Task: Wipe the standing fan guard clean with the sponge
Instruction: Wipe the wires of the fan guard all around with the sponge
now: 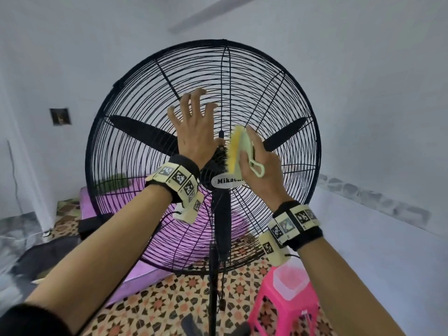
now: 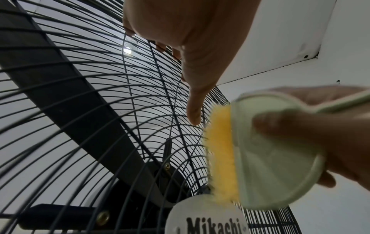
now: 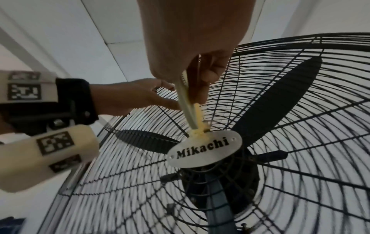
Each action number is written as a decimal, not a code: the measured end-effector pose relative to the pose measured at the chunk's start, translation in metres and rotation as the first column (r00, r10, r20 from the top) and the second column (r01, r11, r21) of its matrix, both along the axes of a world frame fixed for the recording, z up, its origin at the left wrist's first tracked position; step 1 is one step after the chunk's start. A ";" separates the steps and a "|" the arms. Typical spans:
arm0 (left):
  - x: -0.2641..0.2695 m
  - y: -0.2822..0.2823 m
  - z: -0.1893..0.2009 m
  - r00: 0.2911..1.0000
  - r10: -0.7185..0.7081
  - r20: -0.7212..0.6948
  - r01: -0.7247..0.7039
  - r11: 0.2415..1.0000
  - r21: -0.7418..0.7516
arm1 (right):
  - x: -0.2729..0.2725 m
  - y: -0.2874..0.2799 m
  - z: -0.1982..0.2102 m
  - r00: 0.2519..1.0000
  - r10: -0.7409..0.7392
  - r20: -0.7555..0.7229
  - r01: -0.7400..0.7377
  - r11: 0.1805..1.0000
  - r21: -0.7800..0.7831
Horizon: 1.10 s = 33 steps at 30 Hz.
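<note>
I see one round black wire fan guard (image 1: 135, 166) with three black blades behind it and one oval silver badge (image 3: 204, 150) reading "Mikachi". My right hand (image 1: 263, 170) grips one yellow-bristled, pale-green sponge (image 1: 238, 149) against the wires just above the badge; my left hand (image 1: 194, 132) presses spread, straight fingers beside it.

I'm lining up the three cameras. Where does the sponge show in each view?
Head: sponge right of centre, gripped by the right hand.
Left wrist: lower right.
Right wrist: centre, edge-on.
Shared landmark: the Mikachi badge, just below the sponge.
</note>
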<state>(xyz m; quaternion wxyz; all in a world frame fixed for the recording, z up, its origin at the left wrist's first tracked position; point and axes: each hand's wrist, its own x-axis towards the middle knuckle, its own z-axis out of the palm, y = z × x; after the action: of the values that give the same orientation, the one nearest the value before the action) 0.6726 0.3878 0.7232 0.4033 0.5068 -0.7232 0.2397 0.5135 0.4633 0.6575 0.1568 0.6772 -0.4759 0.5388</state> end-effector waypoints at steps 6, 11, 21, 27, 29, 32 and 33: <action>0.000 0.000 0.002 0.999 0.039 0.033 -0.039 0.999 0.014 | -0.003 0.002 0.003 0.992 -0.124 0.039 0.123 0.992 0.014; 0.000 0.002 0.001 0.998 0.029 0.048 -0.030 1.000 0.010 | -0.002 -0.001 0.002 0.991 -0.125 0.035 0.125 0.992 0.006; 0.001 0.001 0.003 0.998 0.036 0.058 -0.038 0.999 0.024 | 0.000 -0.004 0.016 0.986 -0.151 0.076 0.151 0.988 0.009; -0.002 0.001 0.006 0.997 0.053 0.056 -0.055 0.998 0.038 | 0.004 -0.006 0.033 0.987 -0.005 0.158 0.004 1.000 0.005; -0.002 0.004 0.004 0.996 0.061 0.065 -0.064 0.997 0.034 | 0.004 -0.009 0.033 0.993 -0.041 0.110 0.046 0.998 -0.041; -0.002 0.005 0.006 0.996 0.059 0.071 -0.064 0.996 0.057 | 0.000 -0.010 0.035 0.975 -0.220 0.022 0.220 0.975 -0.042; -0.002 0.005 0.007 0.996 0.060 0.069 -0.065 0.996 0.062 | -0.001 -0.010 0.037 0.975 -0.217 0.044 0.218 0.976 -0.014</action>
<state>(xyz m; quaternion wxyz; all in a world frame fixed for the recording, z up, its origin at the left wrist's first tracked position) 0.6709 0.3925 0.7303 0.3546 0.5334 -0.7275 0.2460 0.5120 0.4529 0.6940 0.2111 0.6078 -0.5454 0.5371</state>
